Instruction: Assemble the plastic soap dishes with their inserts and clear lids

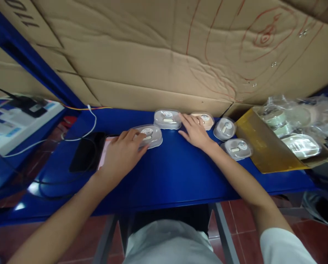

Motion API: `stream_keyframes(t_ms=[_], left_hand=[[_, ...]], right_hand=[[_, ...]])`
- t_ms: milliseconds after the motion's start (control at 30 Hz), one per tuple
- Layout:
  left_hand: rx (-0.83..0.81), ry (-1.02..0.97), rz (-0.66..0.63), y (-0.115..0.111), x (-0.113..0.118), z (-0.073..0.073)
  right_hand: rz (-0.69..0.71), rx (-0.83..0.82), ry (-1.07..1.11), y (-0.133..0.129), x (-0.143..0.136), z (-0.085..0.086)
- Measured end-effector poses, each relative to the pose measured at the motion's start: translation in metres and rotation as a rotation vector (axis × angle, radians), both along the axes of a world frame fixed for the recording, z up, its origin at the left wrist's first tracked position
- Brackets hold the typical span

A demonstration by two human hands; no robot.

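Several clear plastic cases with round labels lie on the blue table. My left hand (128,148) rests on the left end of one clear case (154,136), fingers apart. My right hand (194,131) is spread, its fingertips between a back clear case (164,120) and a peach-coloured case (207,119), over the edge of the peach one. Nothing shows gripped in it. Two more clear cases, one behind (225,128) and one in front (239,149), lie right of my right hand. A phone with a pink screen (103,151) is partly under my left hand.
An open cardboard box (262,146) holding plastic-wrapped cases stands at the right. Left are a black object (84,154), loose cables and a white power strip (23,124). A cardboard panel (142,58) rises behind the blue table (174,183).
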State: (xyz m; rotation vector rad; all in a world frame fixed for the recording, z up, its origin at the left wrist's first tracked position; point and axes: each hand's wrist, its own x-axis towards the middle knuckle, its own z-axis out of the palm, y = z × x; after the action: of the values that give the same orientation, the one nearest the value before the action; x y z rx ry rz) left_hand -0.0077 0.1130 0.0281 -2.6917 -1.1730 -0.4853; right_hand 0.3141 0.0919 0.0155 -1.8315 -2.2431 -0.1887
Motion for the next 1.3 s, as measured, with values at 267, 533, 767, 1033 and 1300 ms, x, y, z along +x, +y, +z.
stream_keyframes(t_ms=[267, 533, 767, 1033, 1300], left_hand=[[-0.142, 0.037, 0.087, 0.040, 0.027, 0.005], [-0.527, -0.075, -0.064, 0.113, 0.028, 0.002], [-0.537, -0.196, 0.074, 0.138, 0.044, -0.001], [-0.283, -0.173, 0.015, 0.102, 0.054, -0.012], [-0.264, 0.020, -0.176, 0.062, 0.029, -0.017]], right_hand=[[-0.180, 0.006, 0.063, -0.036, 0.056, 0.002], [0.002, -0.051, 0.272, -0.056, 0.071, -0.004], [-0.141, 0.020, 0.227, -0.014, 0.061, -0.004], [-0.003, -0.079, 0.155, 0.043, 0.006, 0.008], [-0.084, -0.060, 0.180, 0.005, 0.027, 0.018]])
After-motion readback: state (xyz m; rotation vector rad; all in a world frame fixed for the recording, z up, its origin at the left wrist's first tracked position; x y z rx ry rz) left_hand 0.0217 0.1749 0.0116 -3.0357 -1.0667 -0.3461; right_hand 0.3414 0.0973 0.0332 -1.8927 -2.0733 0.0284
